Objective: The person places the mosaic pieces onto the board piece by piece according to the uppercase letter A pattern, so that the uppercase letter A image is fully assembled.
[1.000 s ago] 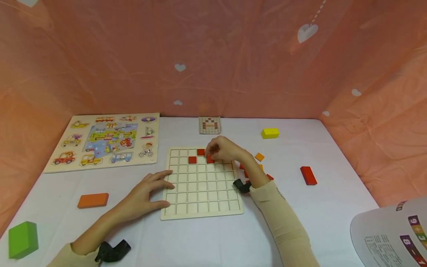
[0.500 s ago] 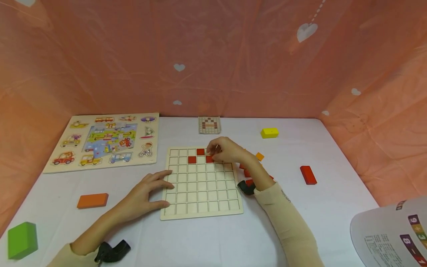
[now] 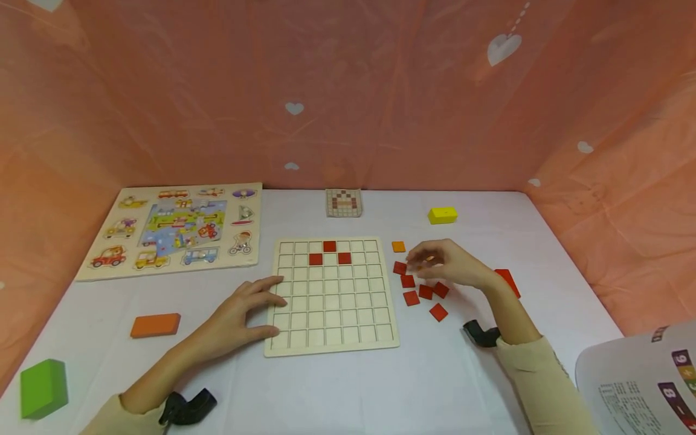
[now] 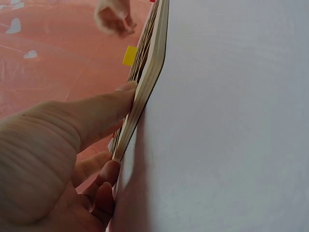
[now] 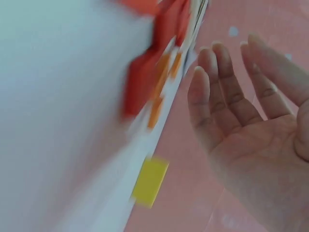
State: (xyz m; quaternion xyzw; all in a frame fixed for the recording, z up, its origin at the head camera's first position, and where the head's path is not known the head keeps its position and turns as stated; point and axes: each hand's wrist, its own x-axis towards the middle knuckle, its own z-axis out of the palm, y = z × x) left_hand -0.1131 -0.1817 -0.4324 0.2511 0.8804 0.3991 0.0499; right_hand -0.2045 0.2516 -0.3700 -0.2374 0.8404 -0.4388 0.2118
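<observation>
A pale wooden grid board (image 3: 331,302) lies mid-table, with red square tiles in three of its upper cells, one of them a red tile (image 3: 344,258). My left hand (image 3: 239,317) rests at the board's left edge, fingertips on its rim; in the left wrist view the thumb (image 4: 108,108) touches the edge. To the right of the board my right hand (image 3: 451,263) hovers over loose red tiles (image 3: 411,298), its fingers loosely bent. The right wrist view shows that palm (image 5: 256,145) holding nothing. An orange tile (image 3: 399,246) lies just beyond its fingertips.
A small pattern card (image 3: 344,203) lies behind the board. The vehicle puzzle (image 3: 247,241) is at back left. Blocks stand around: yellow (image 3: 443,215), red (image 3: 508,283), orange (image 3: 154,325) and green (image 3: 43,389). A white printed object (image 3: 636,386) fills the right front corner.
My right hand has left the board's upper cells and moved right over the loose tiles, uncovering a red tile in the second row. My left hand stays at the board's edge.
</observation>
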